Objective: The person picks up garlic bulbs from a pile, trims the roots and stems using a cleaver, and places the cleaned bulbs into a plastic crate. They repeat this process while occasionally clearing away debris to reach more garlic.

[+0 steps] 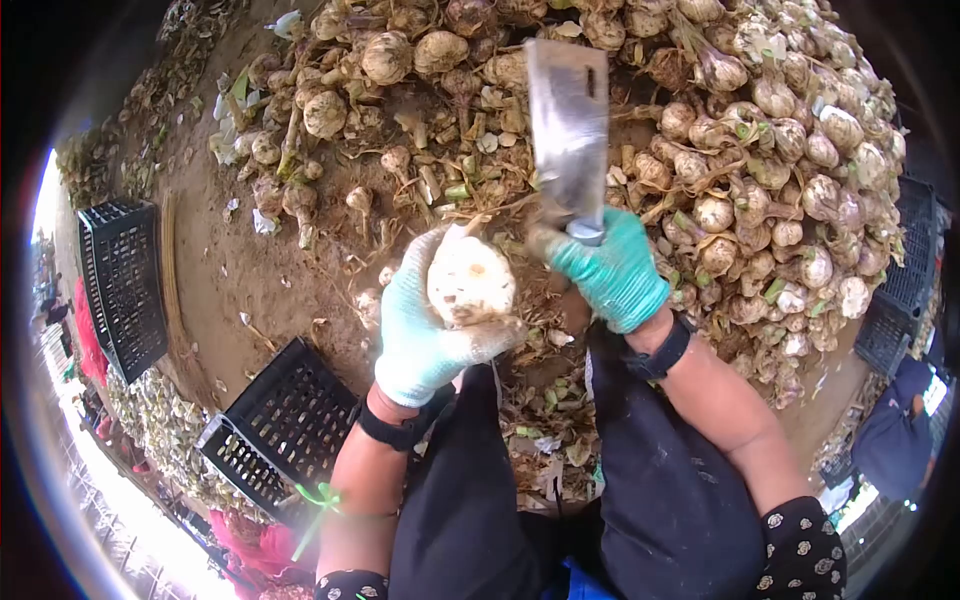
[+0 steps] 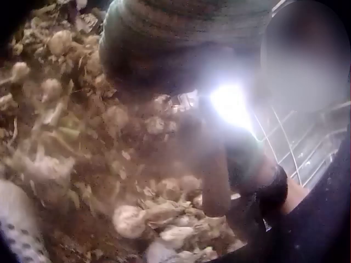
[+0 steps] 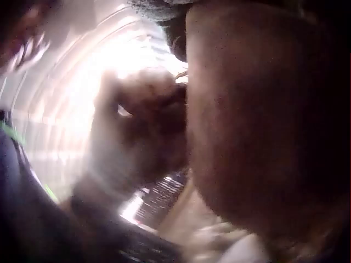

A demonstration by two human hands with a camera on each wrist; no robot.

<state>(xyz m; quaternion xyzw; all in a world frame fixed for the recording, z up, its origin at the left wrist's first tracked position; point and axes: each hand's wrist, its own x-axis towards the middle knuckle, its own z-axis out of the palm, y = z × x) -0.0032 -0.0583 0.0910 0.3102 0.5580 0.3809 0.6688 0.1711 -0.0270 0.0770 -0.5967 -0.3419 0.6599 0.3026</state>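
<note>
In the head view, my left hand (image 1: 412, 335), in a pale green glove, holds a large whitish garlic bulb (image 1: 470, 278) with fingers behind it and the thumb across its lower side. My right hand (image 1: 618, 272), in a greener glove, grips a cleaver (image 1: 568, 135) by its handle. The broad metal blade points away from me, to the right of the bulb and apart from it. Most of the handle is hidden in the fist. In the blurred right wrist view, the left hand (image 3: 137, 137) shows dark below the bulb (image 3: 147, 85).
A big heap of garlic bulbs (image 1: 770, 190) with dry stalks spreads ahead and to the right. Cut stems and peelings litter the bare ground (image 1: 240, 310). Black plastic crates stand at left, one near (image 1: 295, 420) and one farther (image 1: 122, 280). Another crate (image 1: 905, 250) is at far right.
</note>
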